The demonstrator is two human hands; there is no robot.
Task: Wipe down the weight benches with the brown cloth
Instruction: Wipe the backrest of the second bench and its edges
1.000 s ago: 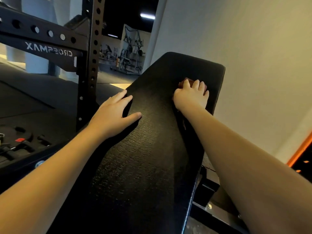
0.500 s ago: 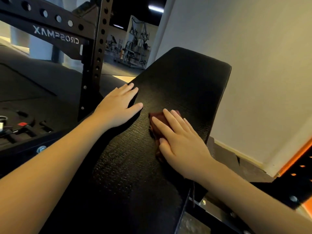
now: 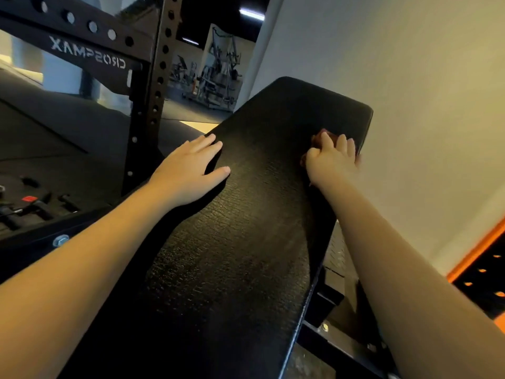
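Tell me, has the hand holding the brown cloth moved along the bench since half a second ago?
Yes. The right hand and brown cloth slid from mid-pad up toward the far right edge of the bench.

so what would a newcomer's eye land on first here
The long black bench pad fills the middle of the frame, running up toward the pale wall. Near its far right edge the right hand grips the brown cloth against it, while the left hand rests flat on the left edge. A black holed rack upright stands at left.
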